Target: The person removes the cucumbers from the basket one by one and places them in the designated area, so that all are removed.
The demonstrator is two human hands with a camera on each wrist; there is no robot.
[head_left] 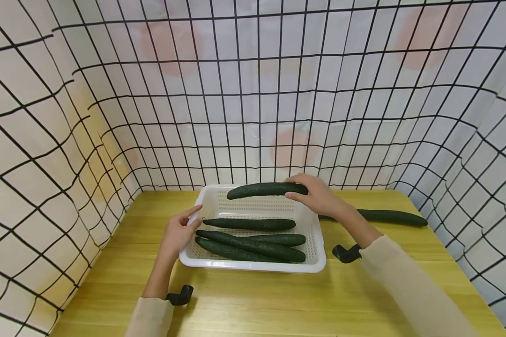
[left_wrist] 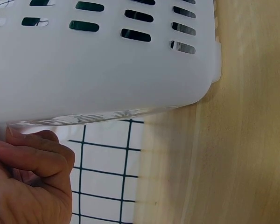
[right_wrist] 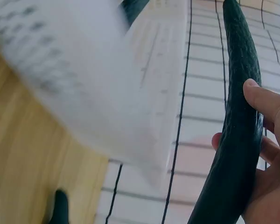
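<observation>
My right hand grips a dark green cucumber near its right end, holding it level above the back part of a white plastic basket. In the right wrist view the thumb and fingers wrap around this cucumber. At the basket's left side, my left hand pinches the rim. The left wrist view shows its curled fingers against the rim, below the slotted wall. Inside the basket lie several cucumbers, one apart toward the back and others crossing near the front.
Another cucumber lies on the wooden table right of the basket, partly hidden behind my right forearm. A black wire grid with pale sheeting behind it encloses the back and sides. Black wrist mounts stick out from both wrists.
</observation>
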